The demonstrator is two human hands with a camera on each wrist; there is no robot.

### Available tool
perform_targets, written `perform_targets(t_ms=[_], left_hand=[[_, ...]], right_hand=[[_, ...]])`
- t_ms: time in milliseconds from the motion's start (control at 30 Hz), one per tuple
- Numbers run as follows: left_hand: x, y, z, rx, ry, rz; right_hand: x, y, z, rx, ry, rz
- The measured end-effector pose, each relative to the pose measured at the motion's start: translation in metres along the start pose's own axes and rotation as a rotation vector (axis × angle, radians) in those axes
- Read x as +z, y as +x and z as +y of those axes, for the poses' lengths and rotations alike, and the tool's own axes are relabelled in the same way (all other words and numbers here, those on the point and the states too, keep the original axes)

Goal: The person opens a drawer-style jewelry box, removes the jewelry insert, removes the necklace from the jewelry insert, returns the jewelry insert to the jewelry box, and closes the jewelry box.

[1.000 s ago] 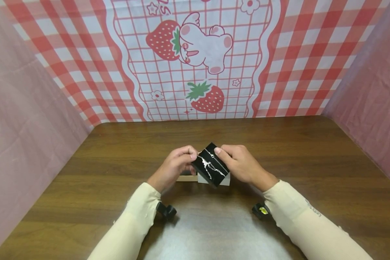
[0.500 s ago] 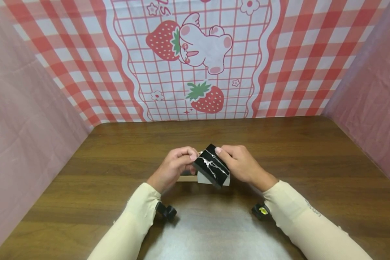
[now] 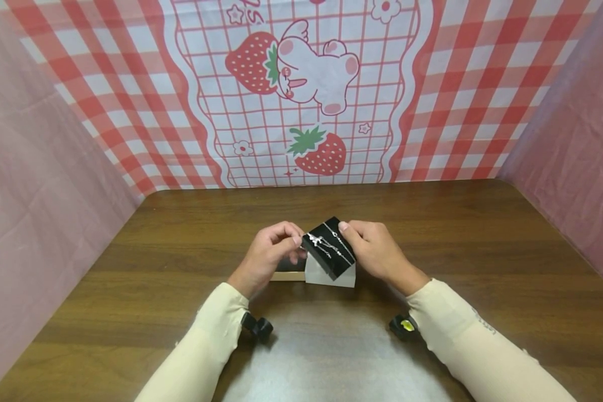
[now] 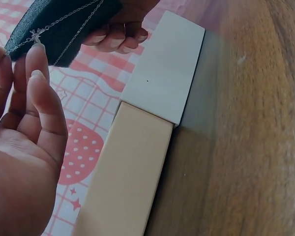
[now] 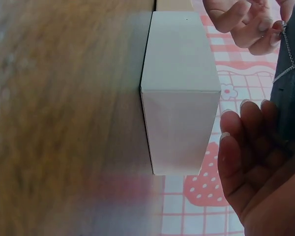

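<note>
A black jewellery pad (image 3: 334, 268) is tilted above the table, with a silver chain necklace (image 3: 317, 240) wound across its face. My right hand (image 3: 382, 250) grips the pad's right side, thumb on top and fingers beneath. At the opposite corner, my left hand (image 3: 271, 250) pinches part of the chain between thumb and forefinger. The left wrist view shows the chain running taut from those fingertips past a small silver ornament (image 4: 36, 35). Below the pad stands a white box (image 3: 338, 278), partly covered from above.
Against the white box's left side lies a beige box (image 3: 288, 276) with a dark inside, partly hidden by my left hand. Both stand on the wooden table (image 3: 181, 312). A red and white printed cloth (image 3: 301, 128) hangs behind, with pink cloth on both sides.
The pad has risen slightly and tilted in my right hand, baring more of the white box. My left fingers have drawn slightly left and now hold part of the chain at the pad's corner.
</note>
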State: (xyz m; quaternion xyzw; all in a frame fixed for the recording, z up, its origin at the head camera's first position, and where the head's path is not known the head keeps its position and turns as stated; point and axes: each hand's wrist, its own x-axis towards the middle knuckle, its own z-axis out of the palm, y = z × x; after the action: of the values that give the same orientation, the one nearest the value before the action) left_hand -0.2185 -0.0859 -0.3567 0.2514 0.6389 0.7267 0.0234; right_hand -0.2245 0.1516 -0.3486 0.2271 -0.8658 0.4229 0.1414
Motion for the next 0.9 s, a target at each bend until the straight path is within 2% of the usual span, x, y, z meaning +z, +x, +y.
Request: perform_targets(t_ms=[433, 900], left_hand=[[0.0005, 0.0024, -0.0017, -0.057, 0.094, 0.044], [0.0004, 0.002, -0.0003, -0.041, 0.173, 0.067]], right_hand=[[-0.0004, 0.0008, -0.002, 0.072, -0.039, 0.048], [-0.0014, 0.0011, -0.0014, 0.113, -0.06, 0.084]])
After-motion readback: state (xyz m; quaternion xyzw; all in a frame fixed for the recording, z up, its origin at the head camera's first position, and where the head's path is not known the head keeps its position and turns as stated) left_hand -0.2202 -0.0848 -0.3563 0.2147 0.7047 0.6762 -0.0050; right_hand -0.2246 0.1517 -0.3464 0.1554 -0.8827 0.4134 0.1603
